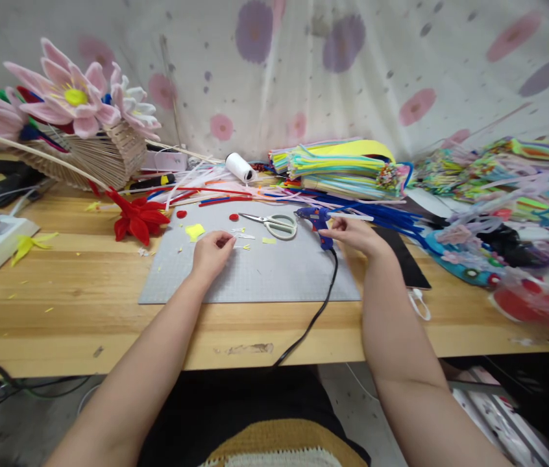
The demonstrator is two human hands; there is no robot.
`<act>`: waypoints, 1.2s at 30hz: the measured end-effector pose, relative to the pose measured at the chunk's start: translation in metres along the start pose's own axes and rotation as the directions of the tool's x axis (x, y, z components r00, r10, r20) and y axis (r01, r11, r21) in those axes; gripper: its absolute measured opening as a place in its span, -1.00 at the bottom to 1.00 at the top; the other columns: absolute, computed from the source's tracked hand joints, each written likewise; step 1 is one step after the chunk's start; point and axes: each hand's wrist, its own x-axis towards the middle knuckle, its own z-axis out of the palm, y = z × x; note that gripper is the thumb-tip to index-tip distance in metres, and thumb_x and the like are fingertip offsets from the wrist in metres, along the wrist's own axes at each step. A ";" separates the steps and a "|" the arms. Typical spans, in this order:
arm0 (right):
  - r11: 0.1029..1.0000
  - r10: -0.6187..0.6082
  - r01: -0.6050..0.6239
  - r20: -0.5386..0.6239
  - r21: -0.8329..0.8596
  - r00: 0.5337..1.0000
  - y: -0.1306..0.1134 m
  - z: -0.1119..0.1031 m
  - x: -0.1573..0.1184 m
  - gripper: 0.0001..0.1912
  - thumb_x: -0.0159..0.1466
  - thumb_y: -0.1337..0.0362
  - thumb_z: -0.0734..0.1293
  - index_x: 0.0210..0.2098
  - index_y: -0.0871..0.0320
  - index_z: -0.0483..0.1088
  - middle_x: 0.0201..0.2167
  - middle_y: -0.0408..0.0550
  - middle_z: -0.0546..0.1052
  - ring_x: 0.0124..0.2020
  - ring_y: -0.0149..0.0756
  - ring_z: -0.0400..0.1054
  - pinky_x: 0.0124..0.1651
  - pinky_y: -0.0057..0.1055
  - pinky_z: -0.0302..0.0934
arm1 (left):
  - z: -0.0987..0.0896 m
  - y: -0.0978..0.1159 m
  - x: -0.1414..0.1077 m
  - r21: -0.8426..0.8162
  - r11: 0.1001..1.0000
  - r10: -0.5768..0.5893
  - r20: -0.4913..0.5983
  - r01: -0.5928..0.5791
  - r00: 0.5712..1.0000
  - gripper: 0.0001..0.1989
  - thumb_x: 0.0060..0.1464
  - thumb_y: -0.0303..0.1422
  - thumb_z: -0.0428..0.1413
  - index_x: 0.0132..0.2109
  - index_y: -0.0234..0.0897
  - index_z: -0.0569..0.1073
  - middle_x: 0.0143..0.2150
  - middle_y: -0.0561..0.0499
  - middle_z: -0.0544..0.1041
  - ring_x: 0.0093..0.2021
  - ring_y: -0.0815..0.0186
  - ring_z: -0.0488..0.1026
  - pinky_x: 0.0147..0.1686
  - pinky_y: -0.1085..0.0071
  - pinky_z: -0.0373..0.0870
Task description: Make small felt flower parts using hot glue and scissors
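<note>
My left hand [215,253] is over the grey cutting mat [172,279], thumb and fingers pinched together. A thin, pale strand with a yellow tip [246,247] appears to stick out from its fingertips; small white bits [244,236] lie just beyond. On the mat's right side, my right hand [355,235] closes at the back of a blue glue gun [314,220], its thumb against the body. A whitish glue stick [352,216] runs out of the gun's rear. Between the hands lies a pair of scissors [281,227] with pale handles.
A red fuzzy flower [137,217] lies at the mat's left corner, near yellow scraps [195,231] and red discs [233,217]. Behind are a white thread spool [239,168] and bundled pipe cleaners [347,165]. The gun's black cord [326,301] crosses the table's front edge.
</note>
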 end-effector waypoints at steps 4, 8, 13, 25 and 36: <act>0.999 -0.023 0.026 -0.120 0.025 0.993 -0.006 0.028 0.010 -0.62 -0.06 -0.01 0.41 -0.41 0.16 0.39 -0.45 -0.04 0.47 -0.39 -0.27 0.34 -0.33 -0.36 0.21 | 0.001 -0.001 0.000 -0.023 0.999 -0.022 0.001 0.022 1.000 -0.86 -0.07 -0.28 0.10 -0.41 -0.24 0.50 -0.43 0.02 0.53 -0.43 0.34 0.40 -0.35 0.41 0.32; 0.946 0.110 -0.029 -0.235 0.324 0.966 -0.014 0.048 0.016 -0.63 0.01 0.03 0.37 -0.33 0.18 0.37 -0.35 0.02 0.51 -0.28 -0.22 0.40 -0.24 -0.31 0.27 | 0.001 -0.002 0.001 -0.044 0.998 -0.039 -0.008 0.038 0.999 -0.84 -0.08 -0.26 0.09 -0.42 -0.24 0.50 -0.45 0.04 0.52 -0.45 0.36 0.39 -0.37 0.42 0.33; 0.629 -0.043 -0.031 0.074 0.777 0.996 -0.035 0.051 0.003 -0.65 0.12 -0.04 0.28 -0.35 0.13 0.33 -0.30 0.00 0.51 -0.30 -0.29 0.45 -0.28 -0.34 0.37 | 0.003 -0.008 0.003 -0.097 0.994 -0.049 0.001 0.049 0.999 -0.82 -0.08 -0.23 0.09 -0.41 -0.24 0.50 -0.46 0.03 0.51 -0.47 0.36 0.39 -0.43 0.43 0.33; 0.465 -0.046 -0.015 0.041 0.885 0.998 -0.048 0.075 0.005 -0.71 -0.03 0.14 0.43 -0.35 0.15 0.39 -0.36 -0.08 0.52 -0.33 -0.41 0.43 -0.36 -0.53 0.30 | 0.004 -0.006 0.001 -0.162 0.979 -0.121 0.037 0.125 0.992 -0.82 -0.11 -0.25 0.11 -0.40 -0.26 0.49 -0.50 0.03 0.46 -0.55 0.38 0.34 -0.63 0.46 0.29; 0.821 -0.232 0.062 0.233 0.567 0.944 -0.076 0.078 -0.024 -0.59 -0.01 -0.05 0.36 -0.54 0.21 0.33 -0.71 -0.21 0.30 -0.68 -0.54 0.08 -0.61 -0.51 -0.05 | 0.004 -0.006 0.000 -0.129 0.984 -0.120 0.043 0.124 0.992 -0.82 -0.10 -0.26 0.11 -0.38 -0.28 0.49 -0.51 0.06 0.46 -0.56 0.42 0.33 -0.60 0.50 0.31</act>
